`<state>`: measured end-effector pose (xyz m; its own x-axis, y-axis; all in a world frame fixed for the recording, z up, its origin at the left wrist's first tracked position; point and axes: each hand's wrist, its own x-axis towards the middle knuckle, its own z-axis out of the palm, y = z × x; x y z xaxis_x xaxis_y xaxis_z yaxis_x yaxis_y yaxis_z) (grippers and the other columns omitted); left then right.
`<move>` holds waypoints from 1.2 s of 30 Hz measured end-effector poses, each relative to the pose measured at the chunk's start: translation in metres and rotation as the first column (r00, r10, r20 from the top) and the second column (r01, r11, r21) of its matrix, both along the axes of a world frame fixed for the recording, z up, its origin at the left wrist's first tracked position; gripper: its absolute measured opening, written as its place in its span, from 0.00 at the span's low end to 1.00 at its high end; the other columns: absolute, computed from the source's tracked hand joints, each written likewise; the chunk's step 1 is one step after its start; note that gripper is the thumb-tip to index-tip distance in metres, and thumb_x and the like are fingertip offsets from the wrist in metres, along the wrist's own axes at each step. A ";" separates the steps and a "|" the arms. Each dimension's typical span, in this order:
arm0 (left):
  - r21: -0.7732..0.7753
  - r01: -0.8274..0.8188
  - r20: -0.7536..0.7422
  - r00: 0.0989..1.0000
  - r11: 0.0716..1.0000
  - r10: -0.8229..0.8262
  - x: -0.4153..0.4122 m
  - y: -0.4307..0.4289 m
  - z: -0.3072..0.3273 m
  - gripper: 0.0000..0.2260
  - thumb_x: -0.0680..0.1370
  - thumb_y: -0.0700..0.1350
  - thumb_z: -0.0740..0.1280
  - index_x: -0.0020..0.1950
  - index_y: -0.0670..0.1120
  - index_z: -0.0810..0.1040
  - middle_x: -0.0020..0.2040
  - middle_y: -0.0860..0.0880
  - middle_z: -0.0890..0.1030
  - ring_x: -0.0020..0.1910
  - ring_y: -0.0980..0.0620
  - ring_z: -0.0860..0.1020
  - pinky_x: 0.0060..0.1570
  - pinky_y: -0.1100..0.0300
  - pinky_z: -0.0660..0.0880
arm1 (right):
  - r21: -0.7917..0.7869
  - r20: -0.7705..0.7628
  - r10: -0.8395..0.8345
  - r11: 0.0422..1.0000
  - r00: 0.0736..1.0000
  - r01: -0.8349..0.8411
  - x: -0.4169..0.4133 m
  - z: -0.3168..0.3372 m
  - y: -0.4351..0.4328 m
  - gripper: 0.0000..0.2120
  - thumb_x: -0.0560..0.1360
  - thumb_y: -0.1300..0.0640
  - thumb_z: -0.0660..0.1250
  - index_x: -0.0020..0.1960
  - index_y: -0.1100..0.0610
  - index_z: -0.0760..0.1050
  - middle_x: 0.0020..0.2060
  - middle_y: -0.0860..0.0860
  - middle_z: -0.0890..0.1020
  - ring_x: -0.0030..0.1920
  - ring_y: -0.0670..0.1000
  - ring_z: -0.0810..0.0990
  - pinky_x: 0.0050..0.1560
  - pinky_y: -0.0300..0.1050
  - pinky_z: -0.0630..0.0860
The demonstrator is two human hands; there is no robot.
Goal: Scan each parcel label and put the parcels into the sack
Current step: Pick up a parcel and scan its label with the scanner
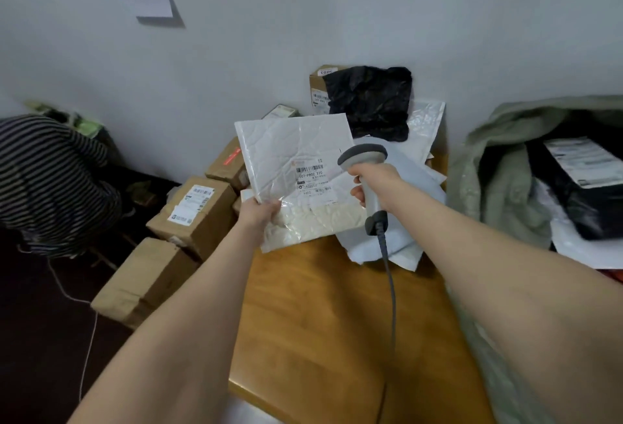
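The left grip (261,212) pinched the parcel (293,150) by its lower-left corner, tilted above the bench (320,305), label (312,180) facing up. The right grip (371,184) clenched the scanner (362,155), whose head sat just right of the label, seemingly aimed at it. The sack (499,187) lay further right, nearer that grip.

- The near half of the tabletop (303,322) is open wood; only the scanner cable (391,288) crosses it, right of centre.
- Above its middle, the bubble mailer (293,153) in the left hand (259,212) and the scanner (364,155) in the right hand (374,184) screen the far pile.
- Far end: white mailers (424,126), a black bag (371,99) and a cardboard box (318,86) crowd against the wall (404,18).
- Left: stacked cartons (199,211) fill the floor (33,322) beside the edge.
- Right: the green sack (499,194) gapes, a black parcel (586,211) in its mouth.
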<state>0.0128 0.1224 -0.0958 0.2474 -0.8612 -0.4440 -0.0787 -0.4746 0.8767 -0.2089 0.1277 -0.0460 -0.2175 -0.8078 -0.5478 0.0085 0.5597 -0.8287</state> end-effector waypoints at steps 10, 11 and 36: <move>-0.089 -0.078 -0.032 0.997 0.993 0.076 -0.028 0.111 0.021 0.13 0.78 0.33 0.66 0.62 0.33 0.74 0.39 0.47 0.77 0.36 0.51 0.76 0.40 0.57 0.76 | -0.047 0.025 0.080 0.996 0.996 -0.078 -0.024 0.012 0.083 0.09 0.75 0.56 0.69 0.46 0.61 0.72 0.29 0.56 0.77 0.25 0.49 0.73 0.31 0.42 0.72; -0.096 -0.089 -0.043 0.995 0.991 0.086 -0.028 0.124 0.023 0.13 0.78 0.33 0.66 0.62 0.33 0.74 0.39 0.47 0.77 0.36 0.51 0.76 0.41 0.55 0.76 | -0.059 0.024 0.089 0.994 0.996 -0.087 -0.024 0.014 0.095 0.09 0.75 0.56 0.69 0.46 0.61 0.73 0.30 0.56 0.78 0.25 0.49 0.73 0.32 0.42 0.73; -0.406 0.044 0.048 0.998 0.913 -0.027 -0.239 0.235 0.137 0.09 0.77 0.38 0.68 0.57 0.39 0.75 0.41 0.48 0.78 0.43 0.48 0.78 0.45 0.55 0.77 | -0.373 0.015 -0.101 0.923 0.995 0.099 -0.230 0.110 0.258 0.09 0.75 0.56 0.69 0.44 0.62 0.75 0.28 0.55 0.79 0.23 0.49 0.73 0.28 0.40 0.73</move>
<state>-0.2259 0.3576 0.0410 0.2235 -0.9737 -0.0438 -0.1285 -0.0740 0.9889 -0.4393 0.3854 0.0637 -0.3098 -0.9273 -0.2103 0.0440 0.2070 -0.9774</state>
